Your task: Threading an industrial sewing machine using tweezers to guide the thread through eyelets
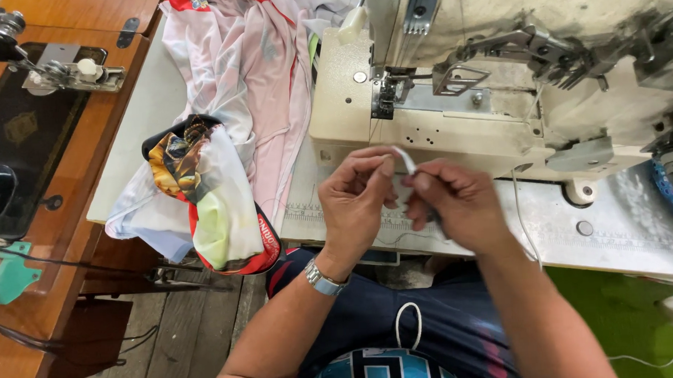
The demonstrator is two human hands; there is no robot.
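Both hands, left hand and right hand, are pinching a small white fabric strip between closed fingertips, hovering just before the cream industrial sewing machine, pale garments piling up leftward.

An industrial sewing machine, cream and worn, fills the far right, its needle and presser foot at its left end. It stands on a pale grey metal work table with ruler markings along the near edge. Left of the machine a heap of white and pink fabric trails toward the near side, ending in a bunched multicoloured printed garment that hangs over the table edge. On the far left is a wooden sewing table carrying an older black sewing machine. A teal object sits at its near left. Wooden floorboards show below, and something green lies at the near right.
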